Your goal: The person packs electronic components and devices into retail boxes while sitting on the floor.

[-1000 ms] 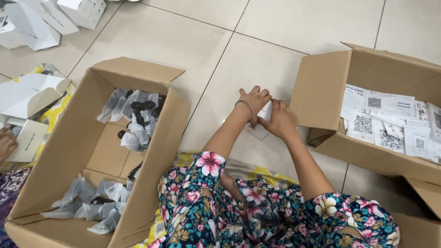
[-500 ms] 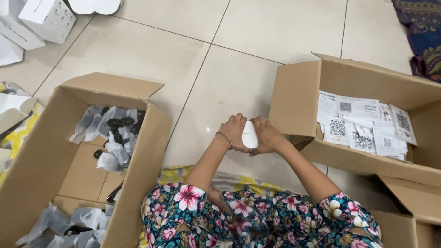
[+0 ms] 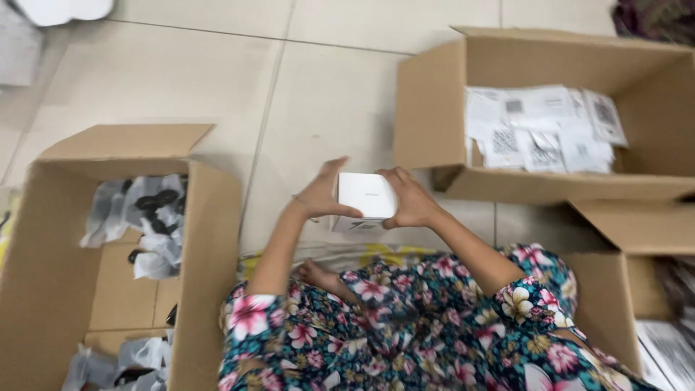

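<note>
Together the left hand (image 3: 318,197) and right hand (image 3: 411,200) pinch a small white box (image 3: 365,199) between them. Fingers press its opposite sides, steadying it above the floor.

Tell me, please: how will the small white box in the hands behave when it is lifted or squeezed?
The small white box looks like thin card, so it probably dents if squeezed. The left hand and right hand hold it with fingertips only, so it seems light. Flat faces: unlikely to roll.
</note>
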